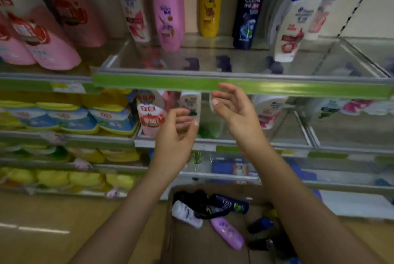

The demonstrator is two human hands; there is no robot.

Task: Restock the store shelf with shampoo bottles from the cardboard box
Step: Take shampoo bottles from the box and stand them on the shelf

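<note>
dim, soft indoor light; motion blur throughout, wide-angle bending at the edges

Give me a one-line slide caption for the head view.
Both hands, left and right, raised empty before the shelf; bottles wait in the box below.

dark navy bottle (249,7) on the top shelf: "clear" in white letters
other bottle labels: too blurred to read
</note>
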